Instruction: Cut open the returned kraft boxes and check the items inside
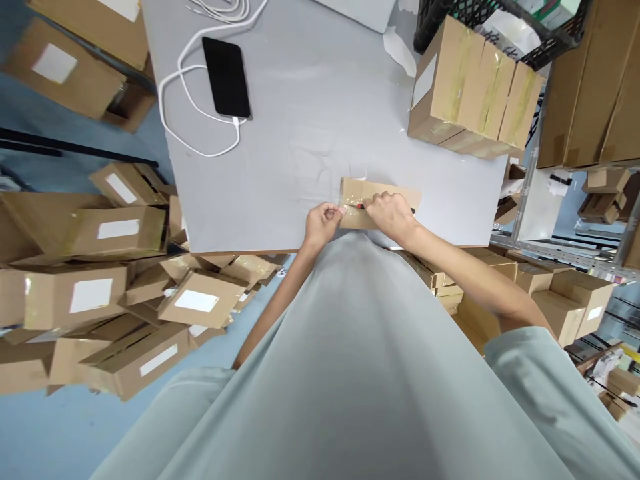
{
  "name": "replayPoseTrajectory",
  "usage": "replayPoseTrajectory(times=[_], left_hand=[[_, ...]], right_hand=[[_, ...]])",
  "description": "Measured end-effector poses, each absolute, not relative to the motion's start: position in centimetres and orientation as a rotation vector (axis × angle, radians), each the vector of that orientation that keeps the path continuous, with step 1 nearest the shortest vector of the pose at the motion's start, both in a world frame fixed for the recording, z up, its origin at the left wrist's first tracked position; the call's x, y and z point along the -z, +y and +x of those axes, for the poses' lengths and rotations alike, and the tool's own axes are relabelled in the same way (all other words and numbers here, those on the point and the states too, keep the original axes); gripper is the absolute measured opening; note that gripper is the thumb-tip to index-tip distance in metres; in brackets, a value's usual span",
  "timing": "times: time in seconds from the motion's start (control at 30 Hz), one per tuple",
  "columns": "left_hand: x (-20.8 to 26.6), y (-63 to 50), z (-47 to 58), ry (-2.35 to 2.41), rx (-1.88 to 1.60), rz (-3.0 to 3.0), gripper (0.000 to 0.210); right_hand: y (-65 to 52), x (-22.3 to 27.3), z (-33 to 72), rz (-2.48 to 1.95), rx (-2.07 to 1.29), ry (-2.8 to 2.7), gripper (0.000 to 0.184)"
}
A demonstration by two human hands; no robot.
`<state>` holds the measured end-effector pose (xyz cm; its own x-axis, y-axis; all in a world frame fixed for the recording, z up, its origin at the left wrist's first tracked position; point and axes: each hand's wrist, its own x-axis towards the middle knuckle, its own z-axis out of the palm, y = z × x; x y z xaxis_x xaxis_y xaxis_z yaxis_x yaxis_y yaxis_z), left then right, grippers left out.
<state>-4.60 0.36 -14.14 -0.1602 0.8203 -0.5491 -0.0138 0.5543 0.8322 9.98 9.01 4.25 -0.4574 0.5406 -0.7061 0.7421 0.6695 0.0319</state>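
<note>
A small cardboard box [381, 189] with clear tape across it lies near the front edge of the table. Wrapped round a box cutter [360, 207], my right hand [390, 213] is closed over the middle of the box. The cutter's red front part points left and its dark end shows past the hand; I cannot make out the blade. At the box's left end my left hand [323, 222] is closed, thumb and fingers pinched against the corner by the tape.
A black phone [227, 78] with a white cable [173, 75] lies on the grey table [300, 80]. Three taped boxes [470, 87] stand at right, beside a black crate [425, 27]. Many cardboard boxes [117, 229] are piled on the floor at left. Shelving [530, 200] is at far right.
</note>
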Motion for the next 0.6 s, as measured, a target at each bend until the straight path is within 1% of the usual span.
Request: replayPoseTrajectory(times=[0.23, 0.37, 0.6], left_hand=[[14.1, -0.2, -5.0, 1.693, -0.897, 0.648, 0.022], [13.8, 0.0, -4.6, 1.719, -0.882, 0.696, 0.020], [13.0, 0.9, -3.8, 1.782, -0.834, 0.702, 0.017]], right_hand=[[10.3, -5.0, 18.5, 1.086, 0.266, 1.979, 0.048], [10.2, -5.7, 23.8, 1.090, 0.202, 1.954, 0.047], [10.0, -4.3, 28.7, 1.184, 0.269, 1.982, 0.038]])
